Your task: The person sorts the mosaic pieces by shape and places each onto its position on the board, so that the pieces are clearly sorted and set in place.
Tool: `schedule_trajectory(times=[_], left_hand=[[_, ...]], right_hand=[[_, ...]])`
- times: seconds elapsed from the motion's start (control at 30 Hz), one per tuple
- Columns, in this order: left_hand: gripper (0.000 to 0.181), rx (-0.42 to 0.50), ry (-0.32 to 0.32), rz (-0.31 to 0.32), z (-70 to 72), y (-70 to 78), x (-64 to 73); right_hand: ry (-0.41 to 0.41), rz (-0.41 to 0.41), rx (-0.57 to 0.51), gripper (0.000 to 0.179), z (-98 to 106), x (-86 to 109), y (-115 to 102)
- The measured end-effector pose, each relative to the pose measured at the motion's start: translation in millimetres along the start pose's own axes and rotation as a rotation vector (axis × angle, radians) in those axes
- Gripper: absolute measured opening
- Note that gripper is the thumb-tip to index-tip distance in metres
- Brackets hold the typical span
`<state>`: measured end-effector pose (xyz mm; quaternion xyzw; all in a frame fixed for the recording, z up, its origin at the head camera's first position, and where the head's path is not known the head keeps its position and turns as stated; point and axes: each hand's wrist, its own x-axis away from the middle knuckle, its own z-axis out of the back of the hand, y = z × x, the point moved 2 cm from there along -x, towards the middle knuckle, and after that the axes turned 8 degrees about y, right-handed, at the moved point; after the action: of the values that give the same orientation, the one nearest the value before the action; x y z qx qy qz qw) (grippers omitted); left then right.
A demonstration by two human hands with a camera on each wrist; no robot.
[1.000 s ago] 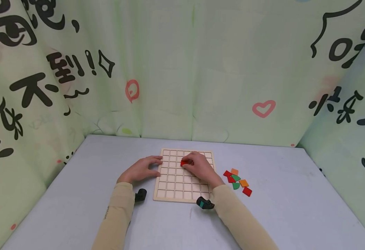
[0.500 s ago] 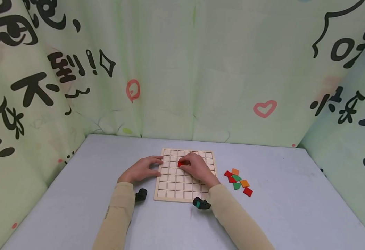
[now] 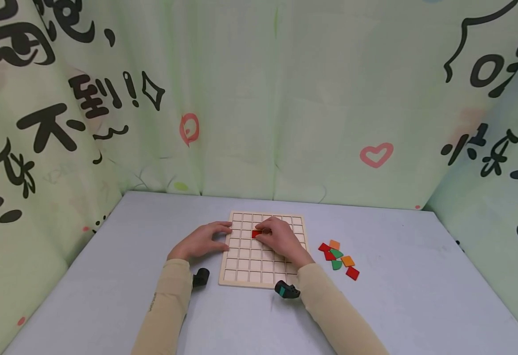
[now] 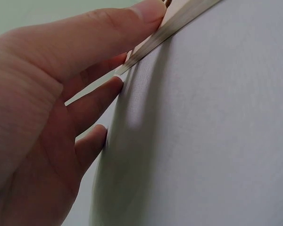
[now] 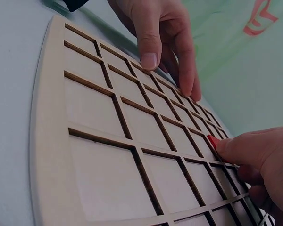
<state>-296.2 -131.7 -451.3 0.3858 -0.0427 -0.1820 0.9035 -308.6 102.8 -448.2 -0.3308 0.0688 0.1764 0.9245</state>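
Note:
A light wooden board (image 3: 243, 266) with a grid of square recesses lies on the table. My right hand (image 3: 282, 240) is over its upper middle, pinching a small red square tile (image 3: 256, 234) between thumb and fingers. The tile is at a recess, but how far it sits in cannot be told; in the right wrist view the thumb covers much of the red tile (image 5: 212, 141). At the board's left edge rests my left hand (image 3: 199, 240), fingers spread and relaxed. In the left wrist view its thumb (image 4: 148, 12) touches the wooden rim.
Right of the board lies a loose group of tiles: red ones (image 3: 352, 273), orange ones (image 3: 347, 261) and green rounded ones (image 3: 336, 265). A black wrist device (image 3: 200, 277) is near the left sleeve, another (image 3: 287, 290) near the right. A printed curtain (image 3: 241, 123) surrounds the table.
My right hand has shifted slightly left with the red tile and lowered it toward a recess; over the last half second it barely moves. The left hand has stayed at the board's edge.

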Motion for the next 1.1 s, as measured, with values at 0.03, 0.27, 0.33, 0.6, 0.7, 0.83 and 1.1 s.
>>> schedule_trajectory(times=[0.03, 0.27, 0.33, 0.6, 0.7, 0.83, 1.1], left_hand=[[0.048, -0.001, 0.0, 0.002, 0.0, 0.4, -0.1], [0.048, 0.0, 0.0, -0.001, -0.9, -0.9, -0.7], [0.048, 0.002, -0.001, -0.004, -0.8, -0.8, -0.6], [0.048, 0.0, 0.0, -0.006, -0.6, -0.1, -1.0], [0.047, 0.002, 0.001, -0.007, -0.9, -0.4, -1.0], [0.048, -0.002, -0.001, -0.001, -2.2, -2.1, -1.3], [0.048, -0.002, 0.005, -0.004, -1.9, -1.8, -1.1]], right_hand=[[0.001, -0.002, 0.003, 0.023, 0.0, 0.0, 0.6], [0.005, -0.003, 0.0, 0.02, -1.0, 0.3, 2.2], [0.008, -0.006, -0.002, 0.02, -1.6, 0.6, 2.7], [0.014, 0.008, 0.002, 0.021, -0.8, 1.2, 3.4], [0.011, 0.014, 0.0, 0.022, -0.5, 1.8, 3.0], [0.008, 0.016, -0.002, 0.023, -0.2, 2.8, 2.0], [0.021, 0.029, 0.002, 0.021, 0.0, 3.3, 1.0]])
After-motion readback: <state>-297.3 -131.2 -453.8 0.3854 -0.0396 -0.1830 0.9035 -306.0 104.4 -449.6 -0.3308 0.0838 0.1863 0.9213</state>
